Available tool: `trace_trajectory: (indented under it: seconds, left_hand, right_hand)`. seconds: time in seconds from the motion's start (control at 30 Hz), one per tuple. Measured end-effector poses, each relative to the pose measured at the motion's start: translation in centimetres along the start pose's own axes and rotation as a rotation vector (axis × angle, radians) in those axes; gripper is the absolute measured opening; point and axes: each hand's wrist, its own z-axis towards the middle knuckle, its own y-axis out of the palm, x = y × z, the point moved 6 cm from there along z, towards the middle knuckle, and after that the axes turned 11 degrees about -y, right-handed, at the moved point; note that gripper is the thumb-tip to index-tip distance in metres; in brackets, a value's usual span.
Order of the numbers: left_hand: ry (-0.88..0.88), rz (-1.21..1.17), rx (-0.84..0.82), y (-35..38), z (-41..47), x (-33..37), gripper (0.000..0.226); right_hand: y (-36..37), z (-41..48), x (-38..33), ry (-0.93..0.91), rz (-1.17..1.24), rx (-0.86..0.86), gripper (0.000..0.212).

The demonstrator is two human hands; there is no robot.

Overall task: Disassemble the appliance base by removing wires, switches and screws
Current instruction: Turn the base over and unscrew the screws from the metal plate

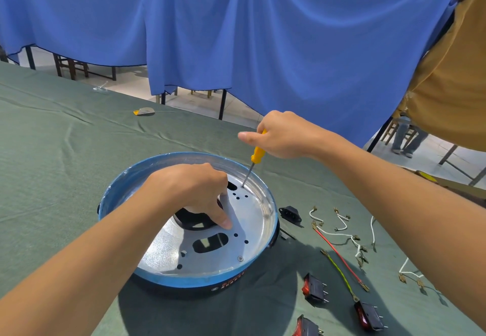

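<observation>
The round appliance base with a blue rim lies on the green cloth, its shiny metal plate facing up. My right hand grips a yellow-handled screwdriver, whose tip sits on a screw at the plate's far side. Inside the base, my left hand has its fingers curled into an opening of the plate and its thumb pressed on the metal. Another screw sits at the plate's near right.
Loose wires, white, red and green-yellow, lie right of the base. Three red rocker switches and a black socket lie there too. Another person stands at far right; blue cloth hangs behind.
</observation>
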Motion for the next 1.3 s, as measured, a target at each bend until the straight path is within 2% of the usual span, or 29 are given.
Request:
trace_trajectory:
  seconds: [0.17,0.23,0.3,0.33,0.4,0.5,0.7,0.83,0.9,1.03,1.1,1.2,1.3]
  left_hand:
    - [-0.003,-0.002,0.001,-0.07,-0.04,0.04,0.070]
    - [-0.007,-0.004,0.007,-0.12,-0.06,0.02,0.070]
    - [-0.012,-0.004,0.010,-0.15,-0.12,0.02,0.070]
    - [-0.012,-0.002,0.010,-0.17,-0.16,0.04,0.069]
    - [-0.008,0.003,0.008,-0.15,-0.19,0.07,0.065]
    - [0.004,0.002,0.007,-0.15,-0.17,0.07,0.052]
    - [0.003,0.011,0.008,-0.19,-0.18,0.16,0.053]
    - [0.002,0.007,0.005,-0.19,-0.20,0.13,0.057]
    - [0.000,0.005,0.004,-0.20,-0.20,0.13,0.060]
    - [-0.009,0.006,0.005,-0.19,-0.22,0.10,0.065]
    - [-0.011,0.005,0.005,-0.17,-0.25,0.08,0.062]
    - [-0.002,-0.003,0.000,-0.18,-0.20,0.14,0.059]
    - [-0.008,-0.002,0.002,-0.14,-0.19,0.08,0.064]
  right_hand:
    - [-0.09,0.17,-0.17,-0.026,0.037,0.011,0.009]
    - [0.02,0.37,-0.14,-0.019,0.040,0.010,0.017]
    - [0.07,0.52,0.00,0.001,0.018,0.043,0.046]
    - [0.00,0.56,0.20,0.020,0.010,0.070,0.053]
    - [0.07,0.57,0.34,0.025,0.018,0.098,0.045]
    - [0.17,0.53,0.42,0.024,0.043,0.086,0.019]
    - [0.14,0.57,0.60,0.068,0.005,0.084,0.050]
    - [0.09,0.53,0.33,0.046,0.040,0.071,0.030]
    - [0.09,0.46,0.27,0.052,0.056,0.058,0.033]
    - [0.21,0.47,0.27,0.054,0.050,0.074,0.051]
    - [0.17,0.38,0.24,0.045,0.051,0.081,0.046]
    - [0.13,0.35,0.19,0.028,0.070,0.063,0.028]
    - [0.21,0.41,0.26,0.046,0.060,0.055,0.036]
